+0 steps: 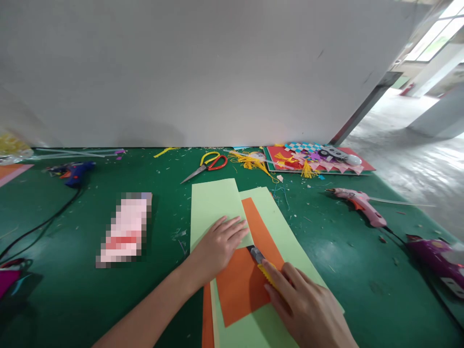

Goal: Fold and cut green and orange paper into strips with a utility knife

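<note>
Cutter (267, 271) with a yellow handle is being gripped by the right hand (306, 302), its tip sitting at the lower right corner of a light green sheet (213, 198). The left hand (220, 241) is lying open on that sheet, which is overlapping an orange sheet (242, 290). Farther off, a pink glue gun (360, 203) is lying rightward; beyond, scissors (206, 166) are resting near a grey wall (203, 72).

left forearm (155, 309): bare, slim, tapering | left fingers (235, 237): bare | right fingers (279, 280): bare
</note>
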`<state>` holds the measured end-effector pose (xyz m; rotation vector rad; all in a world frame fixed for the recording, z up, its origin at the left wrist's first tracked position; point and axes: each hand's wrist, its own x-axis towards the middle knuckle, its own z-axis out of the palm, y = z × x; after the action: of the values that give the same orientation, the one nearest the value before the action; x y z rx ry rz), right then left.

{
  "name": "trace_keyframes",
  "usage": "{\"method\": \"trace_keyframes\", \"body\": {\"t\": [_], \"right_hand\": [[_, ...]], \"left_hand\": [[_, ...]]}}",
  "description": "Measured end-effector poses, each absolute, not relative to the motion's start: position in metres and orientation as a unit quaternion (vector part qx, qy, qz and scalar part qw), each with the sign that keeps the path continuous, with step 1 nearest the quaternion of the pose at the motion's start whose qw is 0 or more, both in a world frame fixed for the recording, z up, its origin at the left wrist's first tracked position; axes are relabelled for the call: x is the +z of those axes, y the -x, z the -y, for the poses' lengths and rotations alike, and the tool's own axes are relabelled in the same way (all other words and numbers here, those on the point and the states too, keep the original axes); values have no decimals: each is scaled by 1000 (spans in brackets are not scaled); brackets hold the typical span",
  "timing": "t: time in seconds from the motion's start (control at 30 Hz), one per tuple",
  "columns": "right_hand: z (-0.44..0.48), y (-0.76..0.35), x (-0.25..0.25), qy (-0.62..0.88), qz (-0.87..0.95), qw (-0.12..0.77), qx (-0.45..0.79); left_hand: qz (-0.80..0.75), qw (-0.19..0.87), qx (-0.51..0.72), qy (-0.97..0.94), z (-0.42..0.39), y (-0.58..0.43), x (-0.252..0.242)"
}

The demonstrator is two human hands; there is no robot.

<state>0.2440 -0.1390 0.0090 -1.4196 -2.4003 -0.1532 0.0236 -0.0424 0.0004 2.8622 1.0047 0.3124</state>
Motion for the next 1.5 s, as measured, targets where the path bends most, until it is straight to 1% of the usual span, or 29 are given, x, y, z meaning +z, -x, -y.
{"method": "trace_keyframes", "body": {"t": [0.4, 0.67, 0.87, 1.5], "right_hand": [[143, -247, 12, 498, 844, 186, -70], [142, -248, 10, 510, 841, 169, -65], [132, -247, 14, 517, 834, 181, -68], [115, -258, 15, 536, 837, 109, -33]], "left_hand": [[-334, 55, 97, -936, 41, -24, -1], [-331, 60, 105, -936, 42, -24, 0], [-327, 55, 116, -936, 41, -24, -3], [-330, 53, 113, -936, 42, -24, -2]]}}
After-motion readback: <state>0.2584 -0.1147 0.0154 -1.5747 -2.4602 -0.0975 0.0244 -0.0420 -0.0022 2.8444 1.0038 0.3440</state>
